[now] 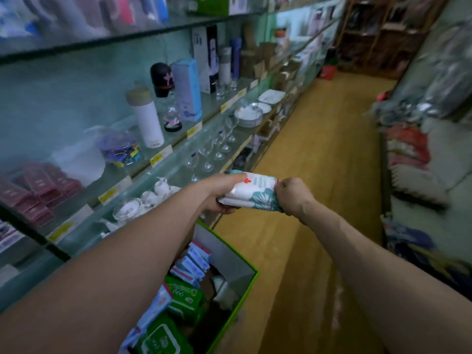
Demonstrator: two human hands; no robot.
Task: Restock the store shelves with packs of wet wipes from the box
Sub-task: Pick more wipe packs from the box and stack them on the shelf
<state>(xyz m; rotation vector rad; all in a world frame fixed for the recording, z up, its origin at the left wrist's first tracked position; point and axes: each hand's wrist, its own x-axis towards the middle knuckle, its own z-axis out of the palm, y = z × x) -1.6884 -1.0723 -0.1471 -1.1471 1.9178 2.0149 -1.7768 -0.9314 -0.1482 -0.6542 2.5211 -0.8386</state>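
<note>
- Left hand [219, 191] & right hand [291, 195] each grip an end of a wipes pack [251, 191], held up in the middle.
- Green box [240, 256] w/ more packs sits near, below.
- Glass shelves [163, 159] on left.

Narrow aisle — yellow floor [319, 149], pale green wall [51, 98] at left, dark wooden rack [378, 34] at far end

Behind the left hand [219, 194] and right hand [292, 195], the left forearm [122, 267] and right forearm [378, 267] are shown bare to the frame edge; faint veins are seen on the latter.
</note>
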